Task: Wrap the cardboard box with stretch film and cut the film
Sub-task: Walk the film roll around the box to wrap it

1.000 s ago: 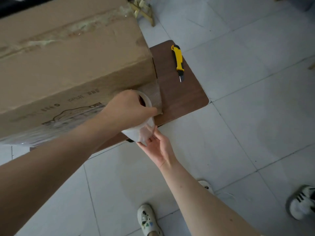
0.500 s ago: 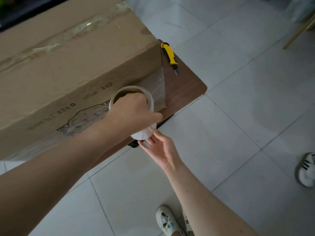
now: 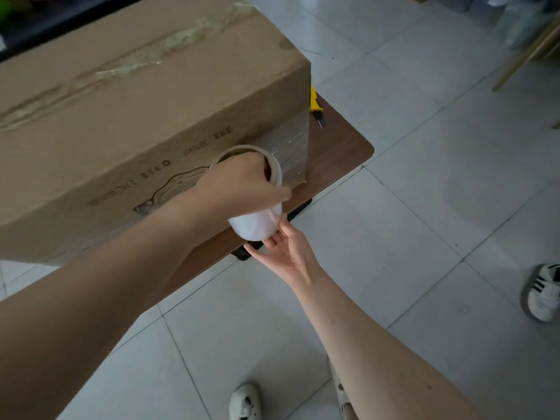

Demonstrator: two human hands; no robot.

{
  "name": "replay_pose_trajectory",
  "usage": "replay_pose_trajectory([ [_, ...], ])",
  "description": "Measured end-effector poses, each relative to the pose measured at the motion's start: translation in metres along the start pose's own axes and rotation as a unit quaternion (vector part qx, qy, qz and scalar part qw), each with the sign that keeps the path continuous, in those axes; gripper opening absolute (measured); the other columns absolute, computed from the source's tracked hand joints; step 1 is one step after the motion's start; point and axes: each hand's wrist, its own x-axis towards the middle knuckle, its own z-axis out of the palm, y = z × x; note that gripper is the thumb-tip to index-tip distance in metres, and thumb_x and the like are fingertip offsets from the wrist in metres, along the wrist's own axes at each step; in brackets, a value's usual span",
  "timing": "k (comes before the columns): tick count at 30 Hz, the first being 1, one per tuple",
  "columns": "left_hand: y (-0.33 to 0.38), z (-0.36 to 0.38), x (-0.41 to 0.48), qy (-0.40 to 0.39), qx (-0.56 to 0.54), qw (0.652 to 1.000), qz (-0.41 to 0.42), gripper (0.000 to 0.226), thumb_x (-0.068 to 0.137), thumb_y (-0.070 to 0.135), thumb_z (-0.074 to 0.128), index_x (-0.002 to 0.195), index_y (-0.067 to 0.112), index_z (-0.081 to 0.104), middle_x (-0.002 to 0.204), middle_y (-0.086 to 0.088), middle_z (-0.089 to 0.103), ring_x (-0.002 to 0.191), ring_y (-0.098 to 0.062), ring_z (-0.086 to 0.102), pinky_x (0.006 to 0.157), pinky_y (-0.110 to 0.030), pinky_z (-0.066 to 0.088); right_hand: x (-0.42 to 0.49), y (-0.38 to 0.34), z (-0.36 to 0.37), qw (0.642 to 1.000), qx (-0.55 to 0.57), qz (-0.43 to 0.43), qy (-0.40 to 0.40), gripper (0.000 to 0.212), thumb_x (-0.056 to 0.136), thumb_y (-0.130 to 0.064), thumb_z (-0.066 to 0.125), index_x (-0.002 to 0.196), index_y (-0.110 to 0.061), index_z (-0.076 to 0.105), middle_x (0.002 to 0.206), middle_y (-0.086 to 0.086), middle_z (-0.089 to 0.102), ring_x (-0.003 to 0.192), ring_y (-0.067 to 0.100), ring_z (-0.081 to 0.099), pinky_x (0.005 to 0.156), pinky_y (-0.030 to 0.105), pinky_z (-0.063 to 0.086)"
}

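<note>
The large brown cardboard box [image 3: 136, 101] fills the upper left of the frame. It stands on a dark brown wooden table [image 3: 339, 150], with its near right corner pointing toward the frame's centre. Just below that corner is the white, tube-shaped roll of stretch film [image 3: 257, 222], its long axis roughly upright and tilted so the open top leans toward the box and the closed-looking bottom points down-frame. The left hand [image 3: 242, 186] grips the roll from above, fingers curled over the rim into the cardboard core and thumb laid across the outer wall. The right hand [image 3: 291, 253] lies directly under the roll, palm up, with its fingers straight, slightly spread and touching the lower end. A taut band of clear film [image 3: 291, 150] runs from the roll up and right to the box corner, so the roll likely has to travel rightward around that corner next. The right hand is nearer that side and seems placed to take the roll. A yellow utility knife [image 3: 315, 104] lies on the table just behind the corner, partly hidden and well apart from both hands.
</note>
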Motion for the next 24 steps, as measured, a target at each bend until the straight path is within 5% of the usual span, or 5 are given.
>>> replay_pose_trajectory([
  [5, -0.014, -0.003, -0.002, 0.052, -0.025, 0.998, -0.006, 0.051, 0.084, 0.053, 0.053, 0.054, 0.013, 0.044, 0.048, 0.002, 0.036, 0.042, -0.015, 0.034, 0.044, -0.022, 0.025, 0.001, 0.033, -0.004, 0.999, 0.01, -0.039, -0.019, 0.036, 0.1, -0.032, 0.046, 0.132, -0.018, 0.053, 0.129, 0.004, 0.062, 0.127, 0.021, 0.049, 0.113, 0.058, 0.026],
  [13, -0.047, -0.009, -0.032, 0.042, 0.025, 0.987, 0.15, 0.049, 0.082, 0.036, 0.059, 0.048, 0.014, 0.031, 0.046, 0.0, 0.028, 0.04, -0.016, 0.025, 0.043, -0.024, 0.02, -0.003, 0.084, 0.0, 0.993, 0.049, -0.103, -0.026, 0.017, 0.094, -0.01, 0.052, 0.108, -0.009, 0.062, 0.104, 0.005, 0.074, 0.118, 0.019, 0.058, 0.114, 0.053, 0.028],
  [16, -0.058, -0.006, -0.043, 0.046, 0.04, 0.982, 0.179, 0.048, 0.08, 0.038, 0.06, 0.049, 0.015, 0.031, 0.048, 0.001, 0.028, 0.04, -0.015, 0.025, 0.043, -0.024, 0.02, -0.005, 0.085, 0.007, 0.992, 0.044, -0.12, -0.012, 0.022, 0.088, -0.003, 0.046, 0.103, -0.007, 0.061, 0.114, 0.01, 0.069, 0.118, 0.026, 0.059, 0.112, 0.054, 0.03],
  [21, -0.072, -0.002, -0.059, 0.065, 0.057, 0.979, 0.183, 0.037, 0.079, 0.039, 0.062, 0.062, 0.014, 0.04, 0.055, 0.001, 0.035, 0.044, -0.013, 0.03, 0.042, -0.025, 0.023, 0.006, 0.087, 0.021, 0.995, 0.016, -0.094, 0.017, 0.048, 0.097, -0.043, 0.047, 0.133, -0.011, 0.05, 0.134, 0.014, 0.055, 0.13, 0.033, 0.047, 0.111, 0.059, 0.029],
  [24, -0.077, -0.01, -0.066, 0.026, 0.051, 0.987, 0.151, 0.033, 0.077, 0.041, 0.066, 0.074, 0.012, 0.049, 0.063, 0.0, 0.046, 0.05, -0.013, 0.04, 0.045, -0.025, 0.03, 0.007, 0.1, 0.025, 0.995, 0.018, -0.1, 0.02, 0.046, 0.097, -0.041, 0.05, 0.134, -0.014, 0.049, 0.132, 0.012, 0.053, 0.131, 0.033, 0.044, 0.108, 0.061, 0.032],
])
